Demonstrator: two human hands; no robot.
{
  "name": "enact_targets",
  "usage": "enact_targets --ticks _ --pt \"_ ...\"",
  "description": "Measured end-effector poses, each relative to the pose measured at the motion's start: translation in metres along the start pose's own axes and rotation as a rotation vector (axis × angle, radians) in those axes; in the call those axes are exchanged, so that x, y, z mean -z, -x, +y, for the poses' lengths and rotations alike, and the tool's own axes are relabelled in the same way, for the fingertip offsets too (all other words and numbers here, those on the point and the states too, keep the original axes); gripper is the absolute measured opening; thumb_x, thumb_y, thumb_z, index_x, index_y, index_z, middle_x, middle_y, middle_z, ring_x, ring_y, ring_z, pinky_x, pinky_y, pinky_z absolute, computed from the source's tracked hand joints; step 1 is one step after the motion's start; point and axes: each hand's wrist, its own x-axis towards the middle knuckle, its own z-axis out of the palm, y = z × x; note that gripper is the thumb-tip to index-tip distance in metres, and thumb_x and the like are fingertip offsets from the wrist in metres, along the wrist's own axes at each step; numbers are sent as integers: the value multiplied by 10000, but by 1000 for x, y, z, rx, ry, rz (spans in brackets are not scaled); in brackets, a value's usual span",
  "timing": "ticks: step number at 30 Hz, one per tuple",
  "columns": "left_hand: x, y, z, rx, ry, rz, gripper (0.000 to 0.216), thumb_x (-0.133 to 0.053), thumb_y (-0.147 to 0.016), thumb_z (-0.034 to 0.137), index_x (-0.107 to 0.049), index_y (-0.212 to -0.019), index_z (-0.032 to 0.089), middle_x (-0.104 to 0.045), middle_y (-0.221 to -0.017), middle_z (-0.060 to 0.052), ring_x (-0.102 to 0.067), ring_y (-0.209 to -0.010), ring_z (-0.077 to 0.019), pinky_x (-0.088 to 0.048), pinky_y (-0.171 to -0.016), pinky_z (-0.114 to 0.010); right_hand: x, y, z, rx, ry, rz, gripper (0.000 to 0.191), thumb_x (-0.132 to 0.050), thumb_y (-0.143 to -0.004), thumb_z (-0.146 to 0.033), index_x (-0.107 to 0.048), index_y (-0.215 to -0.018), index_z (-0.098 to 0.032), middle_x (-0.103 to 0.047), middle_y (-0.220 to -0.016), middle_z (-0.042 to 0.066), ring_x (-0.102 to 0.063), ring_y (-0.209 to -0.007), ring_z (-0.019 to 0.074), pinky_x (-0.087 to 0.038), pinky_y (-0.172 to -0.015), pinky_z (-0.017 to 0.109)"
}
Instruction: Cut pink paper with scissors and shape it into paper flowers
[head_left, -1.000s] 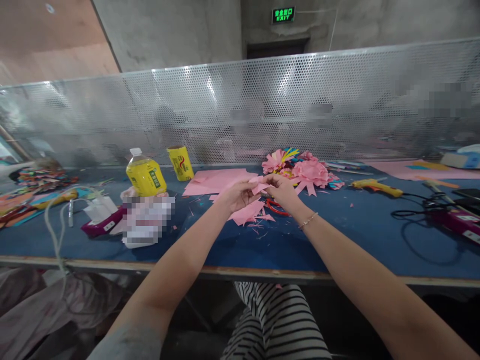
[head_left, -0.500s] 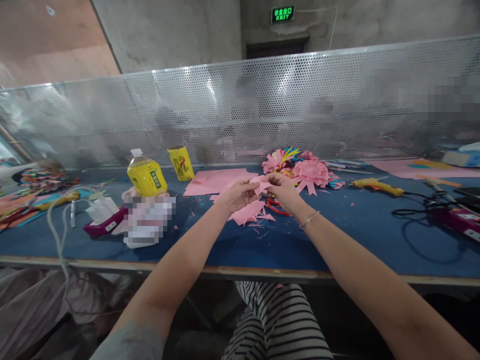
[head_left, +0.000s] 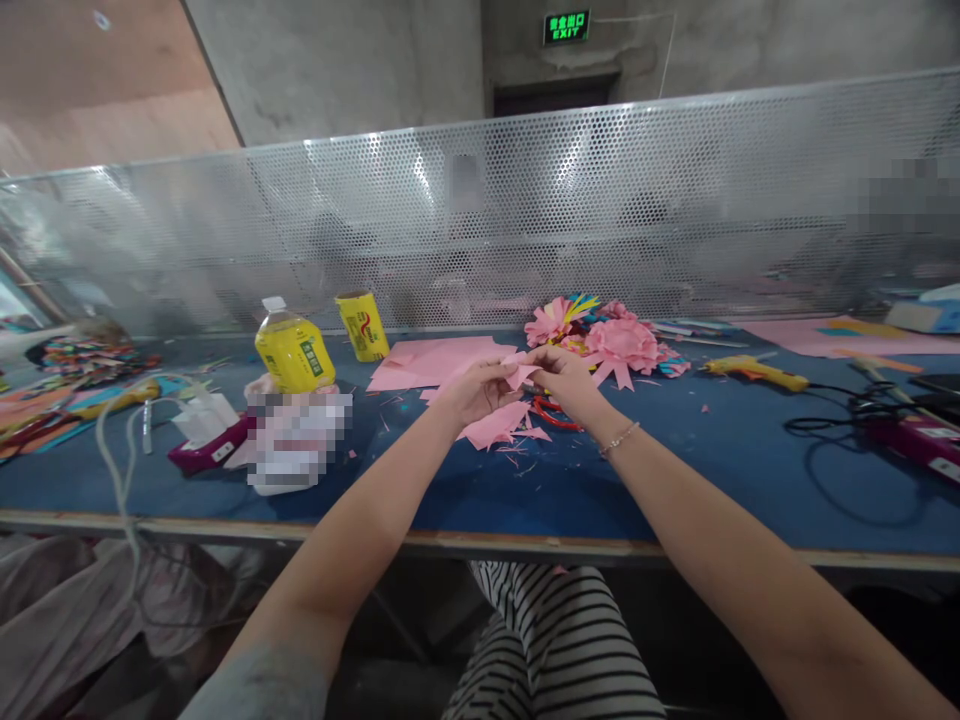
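Observation:
A small folded piece of pink paper (head_left: pixel 519 374) is pinched between both hands above the blue table (head_left: pixel 675 470). My left hand (head_left: pixel 472 388) grips its left side with fingers closed. My right hand (head_left: pixel 568 380), with a bracelet on the wrist, grips its right side. Under the hands lie pink paper scraps (head_left: pixel 495 424) and red-handled scissors (head_left: pixel 547 414). Behind them lie flat pink sheets (head_left: pixel 435 360) and a pile of pink paper flowers (head_left: pixel 611 338).
A yellow bottle (head_left: pixel 292 350) and a yellow can (head_left: pixel 361 325) stand at the left. A yellow glue gun (head_left: pixel 750 372) with a black cable (head_left: pixel 832 425) lies at the right. A perforated metal screen (head_left: pixel 525 220) closes off the back. A white cable (head_left: pixel 112 450) hangs over the left edge.
Both hands stay at the same place on the pink paper; the fingers have shifted only slightly. Nothing else on the table has moved.

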Motion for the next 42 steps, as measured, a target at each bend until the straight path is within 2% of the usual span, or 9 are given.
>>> enact_targets --ticks 6,10,16,24,31,36,42 --pt "2 -1 0 47 10 32 68 -612 -668 152 -573 -700 107 -567 -555 -1 -564 -523 -81 -502 -561 -214 -3 0 -5 -61 -122 17 106 -561 -544 -101 -554 -634 -156 -539 -557 -47 -438 -471 44 -339 -464 192" --pt "3 0 1 18 -28 -32 71 -589 -683 123 -573 -750 108 -574 -585 -2 -569 -533 -74 -498 -554 -196 -4 1 -5 -85 -287 -25 97 -599 -536 -106 -543 -593 -161 -509 -500 -61 -378 -405 24 -277 -407 178" --pt "0 3 1 12 -112 -57 41 -581 -696 127 -563 -719 99 -570 -556 -1 -569 -517 -69 -506 -566 -197 -3 3 -3 -187 -444 -27 149 -665 -534 -142 -525 -580 -167 -532 -557 -50 -462 -469 40 -348 -458 182" --pt "1 2 0 12 -85 -58 75 -606 -673 133 -552 -721 110 -591 -582 -14 -584 -553 -84 -505 -587 -211 -1 2 -4 -177 -390 -27 140 -682 -539 -181 -576 -630 -165 -531 -564 -41 -468 -503 48 -366 -474 183" --pt "2 1 -1 1 -59 -42 126 -636 -647 145 -517 -689 132 -580 -582 13 -583 -554 -78 -505 -629 -230 -2 1 -6 -157 -326 -16 161 -685 -545 -252 -598 -655 -173 -496 -543 -51 -410 -471 39 -342 -456 191" --pt "1 1 -2 -8 -40 -50 113 -629 -655 165 -527 -696 137 -585 -594 1 -587 -589 -93 -503 -665 -269 -1 -1 -4 -124 -211 -10 113 -641 -563 -210 -591 -659 -176 -481 -521 -60 -356 -428 30 -311 -427 193" --pt "1 1 -1 -6 -9 -3 118 -614 -643 106 -546 -733 141 -555 -569 31 -552 -531 -69 -496 -648 -273 0 -1 -3 -82 -67 -8 100 -596 -562 -168 -568 -658 -166 -531 -580 -47 -425 -474 42 -365 -478 203"
